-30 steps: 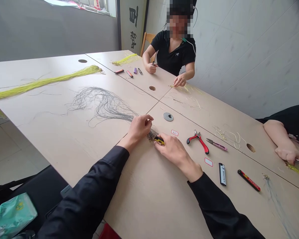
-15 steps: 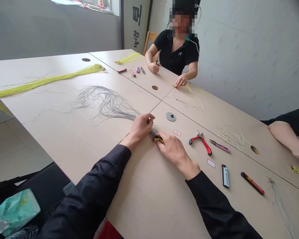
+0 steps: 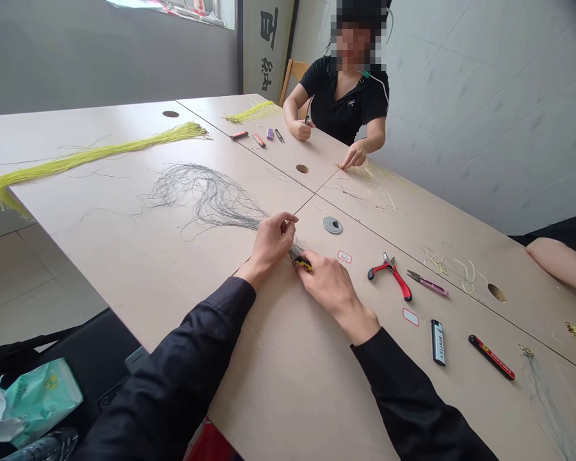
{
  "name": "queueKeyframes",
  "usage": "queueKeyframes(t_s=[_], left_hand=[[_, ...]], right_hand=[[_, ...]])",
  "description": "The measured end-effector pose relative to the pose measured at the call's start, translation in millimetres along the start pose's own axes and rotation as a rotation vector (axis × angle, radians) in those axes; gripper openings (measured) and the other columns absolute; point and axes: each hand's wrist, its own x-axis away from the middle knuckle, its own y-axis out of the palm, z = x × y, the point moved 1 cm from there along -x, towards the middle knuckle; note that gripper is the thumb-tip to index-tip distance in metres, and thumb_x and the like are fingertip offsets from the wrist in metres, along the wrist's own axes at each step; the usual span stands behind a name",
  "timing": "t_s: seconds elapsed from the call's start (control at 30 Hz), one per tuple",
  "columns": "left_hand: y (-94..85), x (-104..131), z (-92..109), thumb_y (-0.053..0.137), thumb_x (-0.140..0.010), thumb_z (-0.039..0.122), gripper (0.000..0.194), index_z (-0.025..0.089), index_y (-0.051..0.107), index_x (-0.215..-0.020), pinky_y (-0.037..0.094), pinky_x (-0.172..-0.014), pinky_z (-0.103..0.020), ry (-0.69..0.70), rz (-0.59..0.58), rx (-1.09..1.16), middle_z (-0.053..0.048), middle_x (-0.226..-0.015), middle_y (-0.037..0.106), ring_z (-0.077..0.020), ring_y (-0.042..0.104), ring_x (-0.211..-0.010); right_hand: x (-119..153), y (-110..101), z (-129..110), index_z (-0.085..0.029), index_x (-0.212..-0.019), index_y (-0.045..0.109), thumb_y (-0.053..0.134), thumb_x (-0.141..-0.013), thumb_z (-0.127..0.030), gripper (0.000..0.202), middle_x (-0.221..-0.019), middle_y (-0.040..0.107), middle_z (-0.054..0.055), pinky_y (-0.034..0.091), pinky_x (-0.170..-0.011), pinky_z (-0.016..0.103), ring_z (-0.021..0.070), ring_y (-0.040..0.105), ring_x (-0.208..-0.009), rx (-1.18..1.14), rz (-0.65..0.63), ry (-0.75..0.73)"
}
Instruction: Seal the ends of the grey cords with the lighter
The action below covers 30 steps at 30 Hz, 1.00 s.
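A loose bundle of thin dark grey threads (image 3: pixel 225 202) fans out over the table and narrows toward my hands. My left hand (image 3: pixel 274 238) is closed beside the narrow end, thumb and index finger pinched together; what lies between them is too small to name. My right hand (image 3: pixel 330 282) is wrapped round a small black and yellow tool (image 3: pixel 304 263), held against the gathered end of the threads. The fingers partly hide that end.
Right of my hands lie red-handled pliers (image 3: pixel 391 275), pink snips (image 3: pixel 428 282), a lighter (image 3: pixel 438 342), a red-black cutter (image 3: pixel 491 356) and a metal disc (image 3: pixel 332 225). Yellow threads (image 3: pixel 100 151) stretch across the left. A person (image 3: pixel 348 96) works opposite; another person's arm (image 3: pixel 561 259) is at right.
The view has shifted slightly, moving most things a little to the right. My right hand and the black and yellow tool have moved slightly up and left against the threads.
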Motion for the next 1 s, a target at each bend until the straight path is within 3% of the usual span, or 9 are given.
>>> queueKeyframes(t_s=[0.37,0.63,0.83,1.0], left_hand=[[-0.1,-1,0,0.049,-0.081,0.015,0.023,0.015,0.072,-0.087,0.033,-0.055,-0.024,-0.016,0.028,0.049,0.005,-0.051,0.039,-0.0096,0.038,-0.049],[-0.6,0,0,0.049,-0.080,0.014,0.023,0.016,0.072,-0.086,0.033,-0.054,-0.024,-0.029,0.030,0.046,0.005,-0.051,0.041,-0.0100,0.039,-0.050],[-0.7,0,2,0.049,-0.080,0.013,0.024,0.016,0.071,-0.085,0.033,-0.054,-0.024,-0.035,0.026,0.041,0.005,-0.051,0.042,-0.0102,0.039,-0.050],[-0.4,0,1,0.049,-0.080,0.014,0.024,0.016,0.072,-0.085,0.033,-0.055,-0.024,-0.039,0.022,0.037,0.005,-0.051,0.043,-0.0102,0.039,-0.050]], right_hand=[[3,-8,18,-0.029,-0.103,0.066,0.053,-0.089,-0.028,0.019,-0.084,0.072,0.001,0.034,-0.061,0.028,0.0221,0.064,-0.081,-0.057,-0.004,0.065],[3,-10,14,-0.032,-0.103,0.066,0.053,-0.090,-0.028,0.019,-0.090,0.073,-0.003,0.036,-0.062,0.026,0.0186,0.065,-0.077,-0.109,-0.044,-0.047],[2,-3,15,-0.029,-0.097,0.066,0.051,-0.092,-0.028,0.016,-0.086,0.072,-0.002,0.036,-0.062,0.026,0.0186,0.065,-0.076,-0.117,-0.033,-0.076],[2,-2,18,-0.027,-0.106,0.064,0.051,-0.092,-0.031,0.019,-0.088,0.072,0.000,0.038,-0.063,0.026,0.0191,0.065,-0.078,-0.133,-0.019,-0.045]])
